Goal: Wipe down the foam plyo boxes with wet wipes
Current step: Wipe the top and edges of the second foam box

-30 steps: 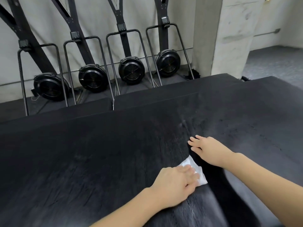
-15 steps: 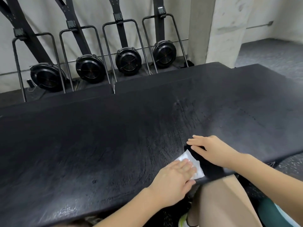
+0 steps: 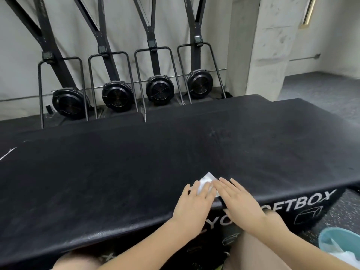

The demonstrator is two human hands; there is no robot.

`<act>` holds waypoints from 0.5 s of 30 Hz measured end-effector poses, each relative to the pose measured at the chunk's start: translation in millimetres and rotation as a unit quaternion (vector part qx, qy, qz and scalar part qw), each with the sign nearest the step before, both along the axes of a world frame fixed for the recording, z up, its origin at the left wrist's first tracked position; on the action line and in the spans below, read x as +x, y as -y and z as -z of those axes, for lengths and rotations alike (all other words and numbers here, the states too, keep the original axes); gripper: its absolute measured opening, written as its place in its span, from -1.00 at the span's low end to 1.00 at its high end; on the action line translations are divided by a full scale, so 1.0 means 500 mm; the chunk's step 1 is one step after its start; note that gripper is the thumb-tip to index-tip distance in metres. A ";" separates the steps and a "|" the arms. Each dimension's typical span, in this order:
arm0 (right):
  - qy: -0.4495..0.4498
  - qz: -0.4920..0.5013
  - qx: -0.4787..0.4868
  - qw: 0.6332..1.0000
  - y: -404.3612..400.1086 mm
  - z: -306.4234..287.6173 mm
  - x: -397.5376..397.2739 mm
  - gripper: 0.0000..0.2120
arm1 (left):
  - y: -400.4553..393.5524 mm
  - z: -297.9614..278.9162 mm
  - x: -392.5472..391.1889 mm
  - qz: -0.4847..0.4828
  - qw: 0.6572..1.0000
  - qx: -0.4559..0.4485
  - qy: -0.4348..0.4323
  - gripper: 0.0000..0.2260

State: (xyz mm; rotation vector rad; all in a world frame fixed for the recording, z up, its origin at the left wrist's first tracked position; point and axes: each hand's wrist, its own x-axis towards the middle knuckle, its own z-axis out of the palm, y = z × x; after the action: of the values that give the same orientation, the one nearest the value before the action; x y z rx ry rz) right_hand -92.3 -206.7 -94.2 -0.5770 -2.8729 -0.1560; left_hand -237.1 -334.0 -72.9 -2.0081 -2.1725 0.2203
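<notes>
- Black foam makes up the plyo box (image 3: 120, 172) in front of you; its top fills most of the view and its left end runs out of frame.
- Your left hand (image 3: 191, 205) lies flat on the box top at the near edge, fingers straight, pressing down on the wet wipe (image 3: 206, 182).
- Only a white corner of the wipe shows beyond your fingertips, on the box top just inside the near edge; the rest is hidden under both hands, so you cannot see how it is folded.
- Your right hand (image 3: 241, 205) rests just beside the left, fingers extended and flat, lying over the near edge of the box with its fingertips touching the wipe. Neither hand curls round anything.
- White lettering on the near side of the box is partly covered by your right wrist; only "YO" and "FTBOX" read plainly.
- Below the box on its right, a light blue bin (image 3: 339, 242) with a white liner is cut off by the frame corner.
- Beyond the far edge of the box, four black fan machines (image 3: 159, 90) stand against the wall, their upper rails cut off at the top.
- Motion blur softens the box's surface texture.
</notes>
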 end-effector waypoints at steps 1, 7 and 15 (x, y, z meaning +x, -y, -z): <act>-0.027 0.000 0.002 1.000 0.000 -0.018 -0.007 -0.14 | -0.004 -0.024 -0.007 0.001 1.000 0.026 0.006 -0.19; -0.174 -0.003 0.023 0.984 -0.005 -0.154 -0.054 -0.28 | -0.014 -0.201 -0.048 0.034 0.989 0.137 0.048 -0.38; -0.271 -0.098 0.025 0.957 0.094 -0.181 -0.152 -0.43 | 0.090 -0.221 -0.158 0.059 0.988 0.140 0.017 -0.32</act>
State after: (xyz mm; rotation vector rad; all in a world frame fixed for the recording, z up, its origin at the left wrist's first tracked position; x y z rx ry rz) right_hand -168.2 -253.9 -3.6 -0.2641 -2.3626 -0.0296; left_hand -316.3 -379.0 37.8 -1.9823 -1.9652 -0.1312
